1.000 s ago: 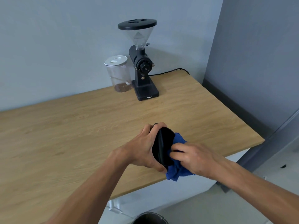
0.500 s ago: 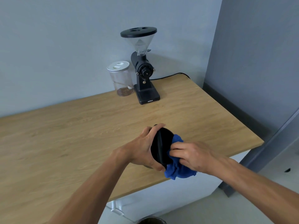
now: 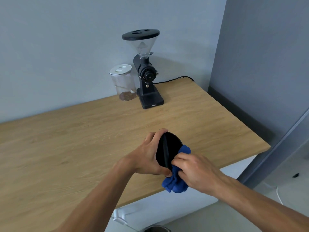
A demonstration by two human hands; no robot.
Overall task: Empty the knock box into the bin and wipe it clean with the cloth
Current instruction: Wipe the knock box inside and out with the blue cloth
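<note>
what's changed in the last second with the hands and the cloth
Little. The right hand has worked the blue cloth slightly lower against the knock box, more cloth bunching below. The left hand keeps its grip on the box, tilted on its side above the table edge. Grinder and jar stayed put.

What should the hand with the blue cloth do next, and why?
Probably push the blue cloth deeper and rub round the inside. The left hand holds the knock box tipped sideways, and the right hand has the cloth only at its lower rim.
</note>
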